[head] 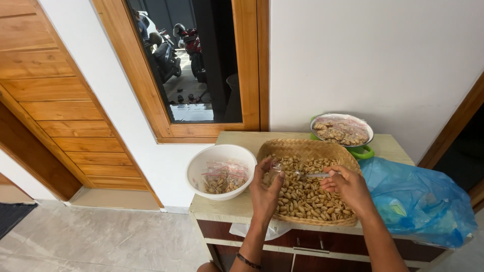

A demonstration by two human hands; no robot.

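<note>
A woven bamboo tray heaped with peanuts in their shells sits on a pale cabinet top. My left hand holds a small clear plastic bag over the tray's left side. My right hand grips a metal spoon by the handle, its bowl pointing toward the bag's mouth. A dark bracelet circles my left wrist.
A white bowl with small filled clear bags stands left of the tray. A green-handled dish of filled bags sits behind it by the wall. A blue plastic bag lies at the right. A wood-framed window is above; tiled floor lies at the left.
</note>
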